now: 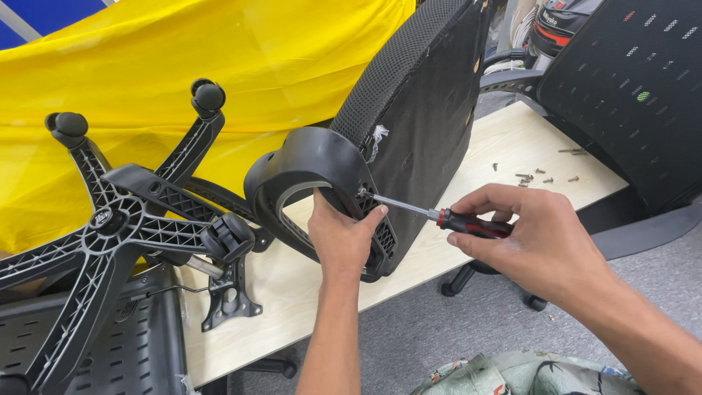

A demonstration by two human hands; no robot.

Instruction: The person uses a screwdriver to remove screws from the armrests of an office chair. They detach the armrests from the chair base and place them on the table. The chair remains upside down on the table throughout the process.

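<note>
Head view: our right hand (537, 238) grips a screwdriver (439, 216), its tip at the armrest (307, 164).
Our left hand (342, 235) clasps the armrest against the chair seat (424, 117), which stands on the wooden table (504, 143); loose screws (537, 176) lie beyond, the table edge just below our wrists.

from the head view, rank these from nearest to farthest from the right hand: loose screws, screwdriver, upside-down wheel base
1. screwdriver: held in the right hand.
2. loose screws: on the tabletop just beyond it.
3. upside-down wheel base: far left, past the left hand.

Left hand (342, 235) gripping, thumb up, right hand (537, 238) fingers curled, seemingly closed, both forearms extended
</note>
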